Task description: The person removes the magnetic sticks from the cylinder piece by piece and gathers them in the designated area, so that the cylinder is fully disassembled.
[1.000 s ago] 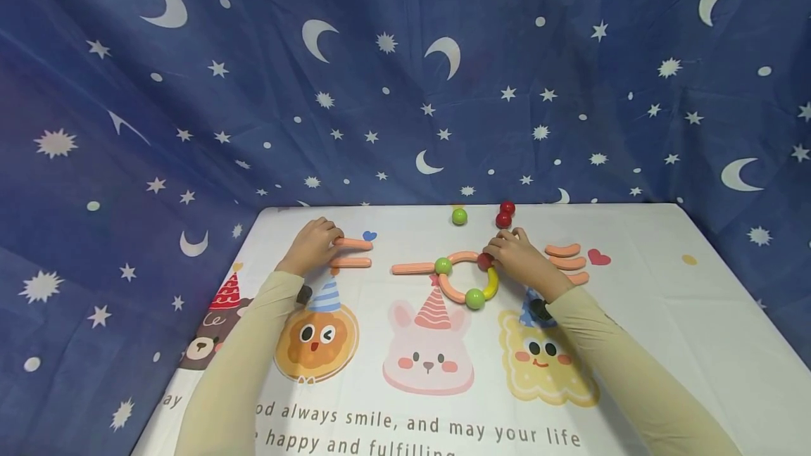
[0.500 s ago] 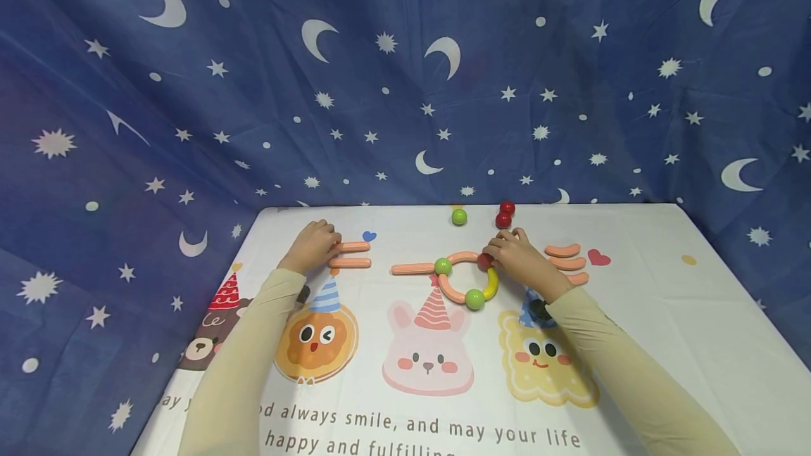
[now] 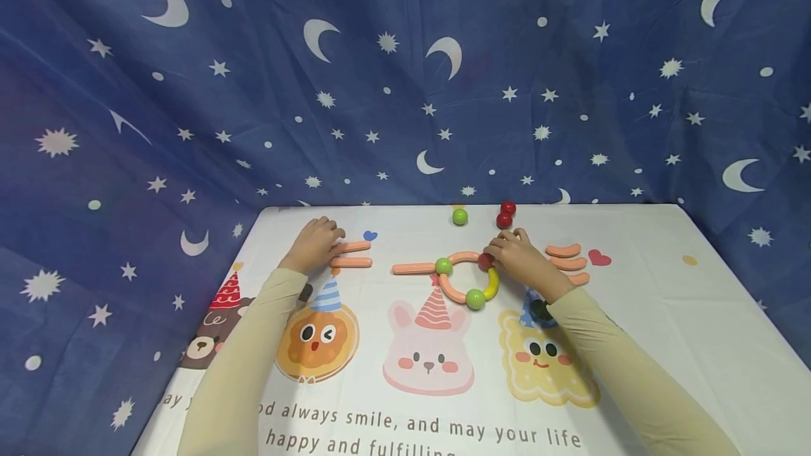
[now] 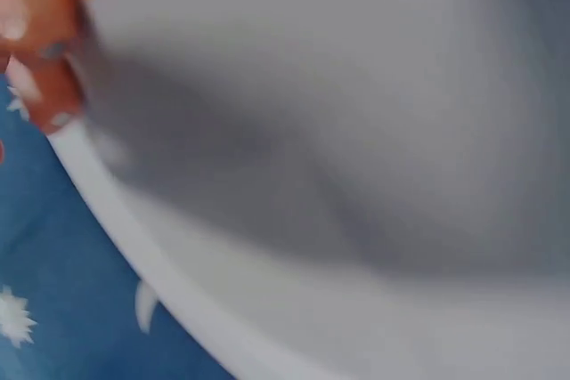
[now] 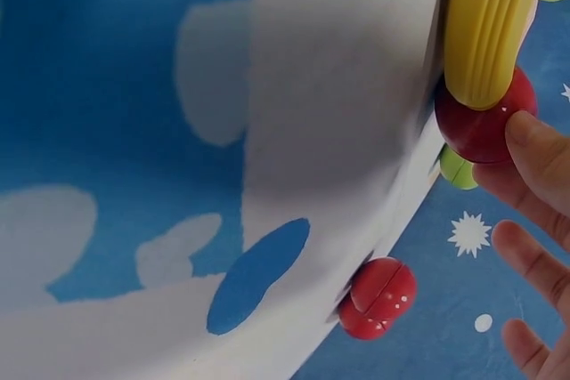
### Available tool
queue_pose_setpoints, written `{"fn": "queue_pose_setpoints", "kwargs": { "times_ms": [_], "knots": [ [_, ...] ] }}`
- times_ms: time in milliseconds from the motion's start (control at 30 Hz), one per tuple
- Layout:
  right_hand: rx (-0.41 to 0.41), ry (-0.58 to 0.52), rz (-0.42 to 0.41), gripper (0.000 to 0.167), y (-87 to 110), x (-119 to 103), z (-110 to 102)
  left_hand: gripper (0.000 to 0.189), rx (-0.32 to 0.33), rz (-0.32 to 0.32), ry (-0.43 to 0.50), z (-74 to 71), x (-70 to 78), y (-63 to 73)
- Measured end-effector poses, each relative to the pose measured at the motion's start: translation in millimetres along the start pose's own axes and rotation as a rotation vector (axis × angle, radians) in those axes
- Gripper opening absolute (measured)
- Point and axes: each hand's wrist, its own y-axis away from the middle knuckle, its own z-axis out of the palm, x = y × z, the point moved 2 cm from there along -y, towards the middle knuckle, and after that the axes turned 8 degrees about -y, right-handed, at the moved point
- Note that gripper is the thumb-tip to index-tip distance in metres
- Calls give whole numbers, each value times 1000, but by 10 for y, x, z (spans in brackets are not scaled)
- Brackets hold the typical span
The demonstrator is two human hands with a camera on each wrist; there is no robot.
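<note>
My left hand (image 3: 314, 245) is at the left, its fingertips at the left end of the upper straight pink magnetic rod (image 3: 355, 247), which it seems to pinch. A second pink rod (image 3: 356, 262) lies just below. In the left wrist view only part of the fingers (image 4: 44, 86) shows. My right hand (image 3: 519, 259) pinches a red magnetic ball (image 5: 481, 126) between thumb and forefinger, the other fingers spread. That ball touches a curved yellow rod (image 3: 493, 283), part of a ring with curved pink rods (image 3: 451, 290) and green balls (image 3: 475, 298). A straight pink rod (image 3: 413, 269) extends left from the ring.
At the table's back stand a green ball (image 3: 460, 217) and two red balls (image 3: 504, 220). Several curved pink rods (image 3: 564, 250) lie right of the right hand. A white printed cloth (image 3: 671, 343) covers the table; a blue curtain (image 3: 405, 90) hangs behind.
Under my left fingers the upper pink rod has turned slightly, its right end now a little higher than its left. My right hand and the ring look unmoved.
</note>
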Motion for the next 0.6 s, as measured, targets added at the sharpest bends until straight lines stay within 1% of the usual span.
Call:
{"fn": "queue_pose_setpoints", "kwargs": {
  "times_ms": [67,167,233,300,400,467,533,600],
  "knots": [
    [6,5,-8,29,-2,-2,2,24,36,15,2,-49,64,-16],
    [25,1,-27,29,-13,-33,-30,22,117,68,-2,-129,200,-58],
    [43,-7,-50,30,-39,-73,-63,24,153,99,4,-175,313,-88],
    [60,-23,-78,30,-84,-124,-89,26,163,123,17,-219,442,-113],
    [82,-28,-130,32,-168,-209,-106,29,158,149,36,-268,645,-147],
    [89,-29,-160,33,-226,-263,-105,28,161,172,27,-288,778,-171],
    [85,-21,-185,33,-279,-315,-103,28,172,198,19,-293,900,-196],
    [64,-22,-198,31,-336,-356,-86,26,184,223,15,-294,1008,-220]
  ]
}}
